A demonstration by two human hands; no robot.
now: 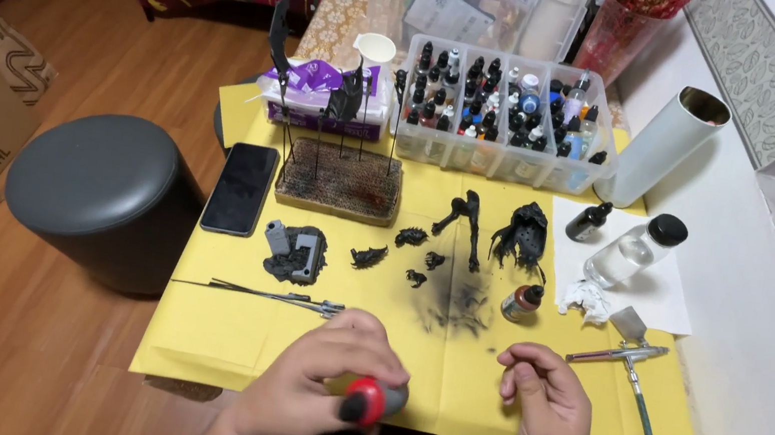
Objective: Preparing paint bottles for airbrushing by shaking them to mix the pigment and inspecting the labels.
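Note:
My left hand (324,380) is at the near edge of the yellow paper sheet (211,324), closed around a tool with a red and grey handle (372,400). My right hand (548,402) rests beside it with fingers curled loosely and nothing in it. Ahead lie several small black-painted model parts (410,238), a larger black figure piece (521,234) and a black spray smudge (456,303) on the paper. A small brown paint bottle (522,303) stands just beyond my right hand. An airbrush (616,355) with a green hose lies to the right.
A cork block (340,181) holds black parts on wire sticks. Behind it are a clear box of paint bottles (503,113), a tissue pack (323,98) and a white cylinder (665,146). A phone (240,187), long tweezers (265,294), two bottles on white paper (631,247) and a grey stool (103,193) lie around.

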